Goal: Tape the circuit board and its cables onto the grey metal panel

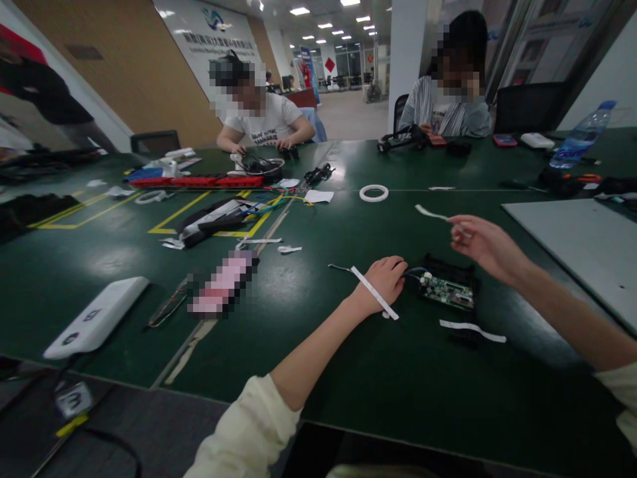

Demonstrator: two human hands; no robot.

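Observation:
My left hand (384, 282) rests on the green table (348, 372), fingers curled against the left end of a small green circuit board (446, 291) in a black housing. A white tape strip (374, 293) lies stuck across my left wrist. My right hand (480, 240) is raised above the board and pinches one end of another white tape strip (430, 214), which sticks out to the left. A third strip (472, 329) lies on the table in front of the board.
A white tape roll (373, 193) lies further back. A white device (97, 317) and a pink object (223, 284) lie to the left, a grey panel (577, 245) to the right, a water bottle (581, 137) at far right. Two people sit across the table.

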